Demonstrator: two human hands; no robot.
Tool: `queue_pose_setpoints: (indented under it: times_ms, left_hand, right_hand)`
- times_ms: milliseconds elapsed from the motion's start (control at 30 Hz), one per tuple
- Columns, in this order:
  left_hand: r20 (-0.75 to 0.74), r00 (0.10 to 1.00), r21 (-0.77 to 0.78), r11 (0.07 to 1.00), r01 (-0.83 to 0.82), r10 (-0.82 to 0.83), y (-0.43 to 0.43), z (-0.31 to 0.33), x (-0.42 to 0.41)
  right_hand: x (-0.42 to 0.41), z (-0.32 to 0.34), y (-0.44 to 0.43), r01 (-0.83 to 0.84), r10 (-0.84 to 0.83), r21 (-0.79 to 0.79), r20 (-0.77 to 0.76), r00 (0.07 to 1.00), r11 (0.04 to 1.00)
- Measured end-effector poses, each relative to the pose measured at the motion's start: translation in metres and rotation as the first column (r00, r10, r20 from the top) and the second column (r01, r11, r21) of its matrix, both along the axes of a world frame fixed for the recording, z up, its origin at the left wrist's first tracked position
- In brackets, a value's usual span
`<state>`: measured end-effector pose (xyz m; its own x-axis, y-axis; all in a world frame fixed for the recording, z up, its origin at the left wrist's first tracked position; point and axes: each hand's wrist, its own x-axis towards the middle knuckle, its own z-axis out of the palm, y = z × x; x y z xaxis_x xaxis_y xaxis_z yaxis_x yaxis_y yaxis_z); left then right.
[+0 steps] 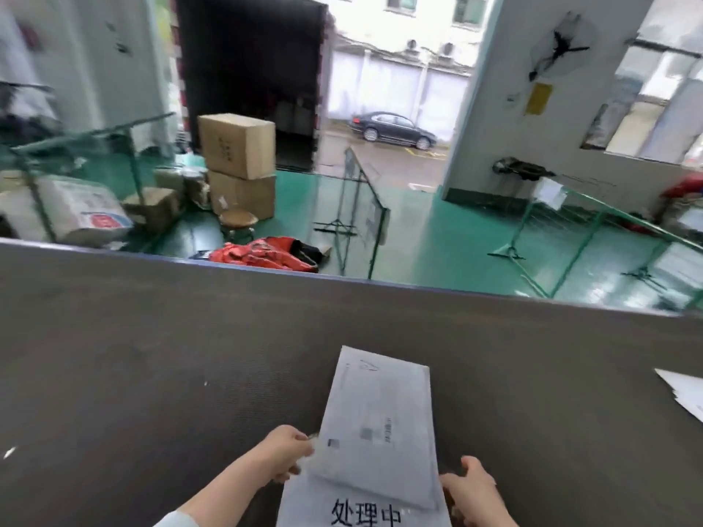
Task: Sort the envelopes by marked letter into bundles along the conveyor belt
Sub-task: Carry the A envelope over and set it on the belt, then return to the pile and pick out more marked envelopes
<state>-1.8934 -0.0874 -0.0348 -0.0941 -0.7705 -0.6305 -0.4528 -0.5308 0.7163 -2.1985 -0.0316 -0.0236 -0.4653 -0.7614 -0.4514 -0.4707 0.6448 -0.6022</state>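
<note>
We held the envelope [380, 420] between our hands, low over the belt [152, 374], its far end pointing away from us. Our left hand [289, 456] pinched its near left edge. Our right hand [473, 488] sat curled at the near right corner, and we could not tell whether it gripped the envelope or only touched it. Under the envelope, closest to us, lay a printed sheet [365, 517] with large dark characters.

The mark near the envelope's far end was too blurred to read, so the chief risk we judged was sending it to the wrong bundle. With only a sure pinch on one side, the envelope could also droop or slide off, or drag the sheet along with it.

Far to the right of our right hand, another pile of envelopes [683, 395] lay on the belt at the view's edge. Nothing lay between it and our hands. Beyond the belt's far side stood stacked cardboard boxes [237, 165], a round stool [237, 220], a red heap of cloth [266, 254] and green fence panels [367, 214].
</note>
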Motion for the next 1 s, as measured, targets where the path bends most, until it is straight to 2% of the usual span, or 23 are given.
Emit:
queue_pose_setpoints:
  times_ms: [67, 200, 300, 433, 633, 1000]
  left_hand:
    - [-0.026, 0.994, -0.004, 0.994, -0.107, 0.107, 0.008, 0.004, 0.0]
    - [-0.128, 0.928, -0.037, 0.933, -0.357, 0.35, 0.033, 0.024, 0.016]
    - [-0.208, 0.82, -0.076, 0.827, -0.556, 0.533, 0.058, 0.039, 0.047]
    - [-0.237, 0.656, -0.143, 0.643, -0.753, 0.716, 0.101, 0.057, 0.098]
    - [-0.235, 0.447, -0.201, 0.407, -0.891, 0.863, 0.17, 0.077, 0.164]
    - [-0.287, 0.086, -0.152, 0.043, -0.987, 0.954, 0.311, 0.071, 0.31]
  right_hand:
    - [-0.005, 0.0, -0.022, -0.098, 0.098, -0.003, 0.017, 0.995, 0.995]
    - [0.037, 0.0, -0.065, -0.298, 0.301, -0.049, 0.21, 0.93, 0.953]
    - [0.097, 0.007, -0.084, -0.455, 0.465, -0.109, 0.309, 0.829, 0.884]
    - [0.187, 0.025, -0.08, -0.638, 0.662, -0.2, 0.358, 0.659, 0.744]
    - [0.296, 0.045, -0.05, -0.79, 0.793, -0.24, 0.424, 0.438, 0.565]
    - [0.503, 0.053, 0.033, -0.919, 0.878, -0.236, 0.439, 0.189, 0.316]
